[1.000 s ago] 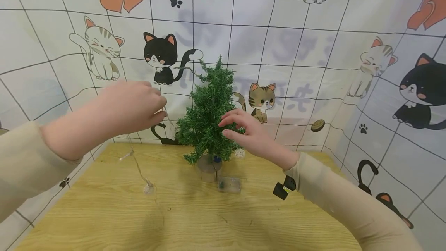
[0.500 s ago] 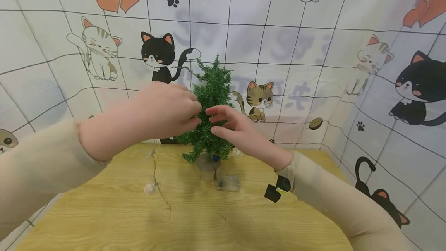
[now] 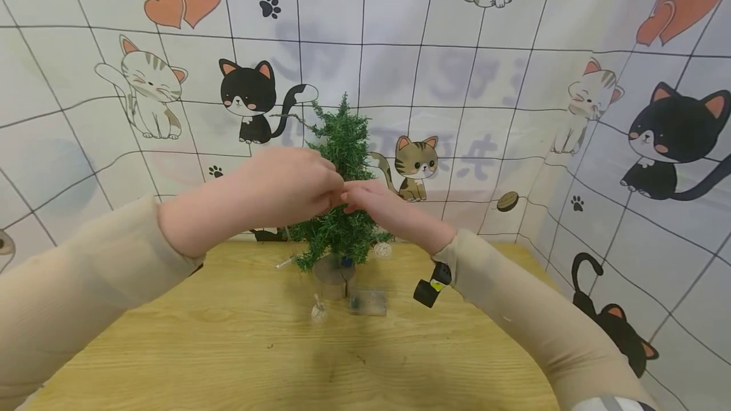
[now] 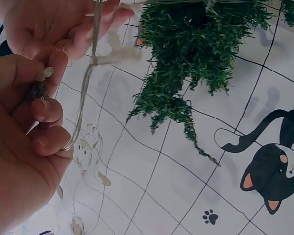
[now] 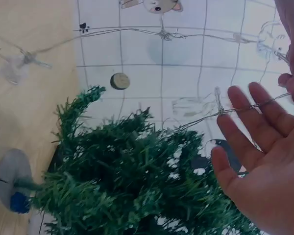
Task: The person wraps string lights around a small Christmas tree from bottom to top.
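Note:
A small green artificial Christmas tree (image 3: 342, 138) stands upright on a round base (image 3: 334, 281). My left hand (image 3: 297, 182) is in front of it, fingers curled round the wire of a light string (image 4: 85, 83) with small bulbs. Beside it, my right hand (image 3: 388, 205) meets the left fingertips. In the right wrist view its fingers are spread and slightly bent, and a stretch of the wire passes over them toward the tree. A white ball light (image 3: 318, 313) hangs low from the string. The left hand hides part of the tree.
A clear plastic battery box (image 3: 368, 303) lies on the wooden table (image 3: 200, 347) at the base's right. Another white ball (image 3: 382, 249) is by the lower right branches. Behind is a cat-print cloth wall (image 3: 394, 18).
My left hand has moved right, from beside the tree to in front of it, drawing the light string along. My right hand has shifted slightly left, and both hands now meet.

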